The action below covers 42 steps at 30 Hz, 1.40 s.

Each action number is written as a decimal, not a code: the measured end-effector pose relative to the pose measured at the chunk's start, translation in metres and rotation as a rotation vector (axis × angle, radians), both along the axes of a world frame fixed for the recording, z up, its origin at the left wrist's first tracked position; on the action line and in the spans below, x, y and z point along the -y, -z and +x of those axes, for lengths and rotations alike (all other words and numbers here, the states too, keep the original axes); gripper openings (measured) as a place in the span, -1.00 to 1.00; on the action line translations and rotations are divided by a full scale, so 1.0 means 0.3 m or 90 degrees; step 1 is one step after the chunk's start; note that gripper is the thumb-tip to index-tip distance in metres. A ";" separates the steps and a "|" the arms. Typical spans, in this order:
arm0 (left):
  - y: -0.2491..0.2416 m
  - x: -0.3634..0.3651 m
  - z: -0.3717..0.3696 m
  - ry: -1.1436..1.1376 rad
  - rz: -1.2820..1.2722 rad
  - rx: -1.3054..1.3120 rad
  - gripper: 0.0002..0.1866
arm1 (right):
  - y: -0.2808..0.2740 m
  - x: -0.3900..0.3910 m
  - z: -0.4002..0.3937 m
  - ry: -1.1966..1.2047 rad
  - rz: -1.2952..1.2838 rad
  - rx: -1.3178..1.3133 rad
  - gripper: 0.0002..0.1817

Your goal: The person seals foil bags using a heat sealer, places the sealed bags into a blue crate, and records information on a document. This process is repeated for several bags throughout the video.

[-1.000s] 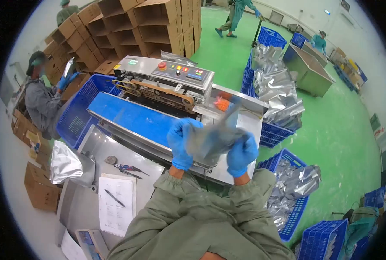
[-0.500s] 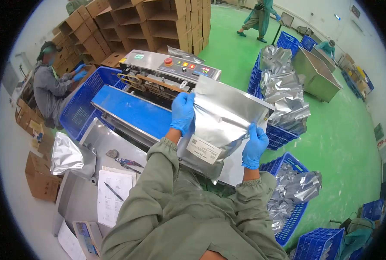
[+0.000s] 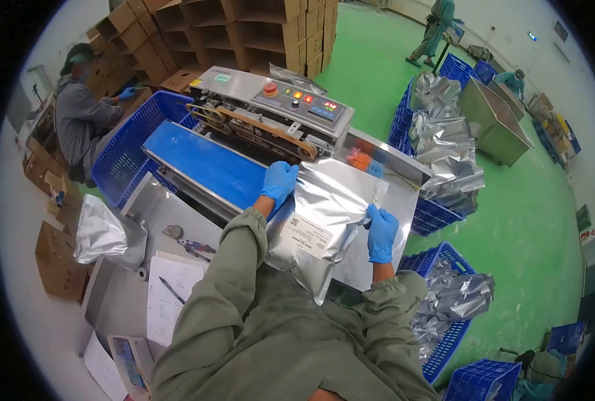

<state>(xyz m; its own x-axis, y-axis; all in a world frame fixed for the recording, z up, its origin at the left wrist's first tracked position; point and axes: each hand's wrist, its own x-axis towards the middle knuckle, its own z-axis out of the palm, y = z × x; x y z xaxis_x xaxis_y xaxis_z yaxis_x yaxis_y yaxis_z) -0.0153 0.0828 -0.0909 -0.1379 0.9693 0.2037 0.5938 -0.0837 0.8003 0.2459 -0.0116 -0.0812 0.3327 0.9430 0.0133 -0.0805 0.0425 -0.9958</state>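
Observation:
Between my two gloved hands is a silver foil pouch (image 3: 334, 194) with a white printed label (image 3: 304, 235) facing up. My left hand (image 3: 279, 182), in a blue glove, is closed on the pouch's upper left edge. On the right side edge, my right hand (image 3: 381, 230) pinches the foil. The pouch's far edge lies close to the front of the band sealing machine (image 3: 271, 100), whose blue conveyor belt (image 3: 204, 164) runs off to the left of my left hand. Its lower corner hangs toward my body.
A second foil pouch (image 3: 110, 234) stands on the steel table (image 3: 120, 294) at left, by papers (image 3: 170, 294) and a pen. Blue crates (image 3: 444, 361) of foil pouches stand at right. A seated person (image 3: 84, 117) works at far left; stacked cardboard boxes (image 3: 257, 33) rise behind the machine.
Both hands have lowered the pouch toward the table, and its top edge now lies flatter near the sealer. Orange and blue items behind it have come into view.

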 end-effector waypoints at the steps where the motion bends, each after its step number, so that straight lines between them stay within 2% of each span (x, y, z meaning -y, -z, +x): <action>1: 0.006 -0.018 -0.026 0.001 0.008 -0.013 -0.58 | 0.006 -0.021 -0.005 0.000 0.003 -0.002 -0.70; 3: -0.003 -0.037 -0.079 -0.005 0.004 -0.025 -0.58 | 0.007 -0.060 -0.026 -0.081 -0.026 0.089 -0.70; 4: -0.006 -0.046 -0.107 -0.005 0.005 -0.028 -0.58 | 0.006 -0.075 -0.035 -0.080 -0.025 0.086 -0.70; 6: 0.003 -0.069 -0.169 -0.010 -0.016 -0.033 -0.57 | -0.062 -0.087 -0.081 -0.196 -0.136 0.091 -0.67; 7: 0.006 -0.077 -0.204 -0.013 -0.014 -0.080 -0.58 | -0.064 -0.102 -0.098 -0.229 -0.141 0.092 -0.69; 10: -0.058 -0.045 -0.286 -0.058 -0.047 -0.107 -0.59 | -0.080 -0.133 -0.186 -0.260 -0.149 0.076 -0.69; 11: -0.071 -0.026 -0.309 -0.092 -0.039 -0.042 -0.65 | -0.045 -0.160 -0.208 -0.273 -0.145 0.072 -0.67; 12: -0.108 0.007 -0.310 -0.090 -0.037 -0.056 -0.65 | -0.024 -0.183 -0.236 -0.272 -0.142 0.059 -0.67; 14: -0.188 0.089 -0.309 -0.112 0.134 -0.029 -0.72 | 0.012 -0.216 -0.304 -0.288 -0.141 0.072 -0.66; 16: -0.240 0.159 -0.267 -0.077 0.164 -0.016 -0.76 | 0.042 -0.237 -0.373 -0.283 -0.131 -0.010 -0.69; 18: -0.292 0.251 -0.182 -0.016 0.192 0.044 -0.81 | 0.111 -0.272 -0.405 -0.388 0.001 0.142 -0.72; 20: -0.360 0.353 -0.068 0.057 0.133 0.071 -0.83 | 0.122 -0.253 -0.400 -0.369 0.312 0.421 -0.73; 21: -0.323 0.381 -0.053 0.086 0.149 0.121 -0.84 | 0.104 -0.205 -0.373 -0.344 0.192 0.247 -0.72; 22: -0.335 0.415 -0.018 0.130 0.085 0.164 -0.84 | 0.065 -0.139 -0.312 -0.300 0.089 0.065 -0.71; 24: -0.331 0.485 0.031 0.105 -0.001 0.150 -0.85 | -0.005 -0.010 -0.099 -0.276 -0.016 0.037 -0.74; 25: -0.299 0.503 0.018 0.132 0.002 0.130 -0.84 | -0.014 0.049 0.031 -0.214 -0.026 0.039 -0.77; 27: -0.272 0.517 0.028 0.168 -0.001 0.118 -0.81 | 0.149 0.104 0.305 0.019 0.072 0.078 -0.71; 28: -0.275 0.517 0.048 0.182 -0.009 0.121 -0.79 | 0.193 0.147 0.481 0.122 0.063 0.078 -0.74; 29: -0.264 0.505 0.063 0.174 -0.012 0.112 -0.77 | 0.220 0.195 0.653 0.279 0.020 0.286 -0.77; 30: -0.256 0.489 0.087 0.157 -0.010 0.101 -0.78 | 0.267 0.252 0.836 0.334 -0.062 0.368 -0.80; 31: -0.255 0.481 0.103 0.160 -0.006 0.090 -0.78 | 0.269 0.323 0.987 0.418 -0.215 0.437 -0.74; 32: -0.258 0.468 0.125 0.159 -0.003 0.077 -0.79 | 0.443 0.360 1.191 0.496 -0.307 0.505 -0.64; 33: -0.260 0.458 0.156 0.158 -0.002 0.075 -0.79 | 0.392 0.433 1.290 0.552 -0.407 0.597 -0.49; 35: -0.268 0.434 0.224 0.213 0.024 0.085 -0.81 | 0.424 0.487 1.504 0.656 -0.511 0.428 -0.36; 37: -0.299 0.432 0.318 0.247 0.019 0.073 -0.83 | 0.364 0.551 1.578 0.567 -0.536 0.603 -0.25; 38: -0.309 0.437 0.355 0.273 0.012 0.063 -0.84 | 0.449 0.572 1.649 0.638 -0.578 0.560 -0.21; 39: -0.289 0.429 0.358 0.239 -0.036 0.067 -0.86 | 0.664 0.600 1.794 0.611 -0.532 0.735 -0.43; 40: -0.295 0.432 0.380 0.230 -0.056 0.065 -0.88 | 0.665 0.620 1.821 0.468 -0.637 0.639 -0.47; 41: -0.321 0.440 0.404 0.260 -0.051 0.072 -0.89 | 0.651 0.625 1.794 0.400 -0.602 0.658 -0.54; 42: -0.328 0.449 0.411 0.252 -0.074 0.084 -0.88 | 0.808 0.636 1.859 0.363 -0.591 0.729 -0.62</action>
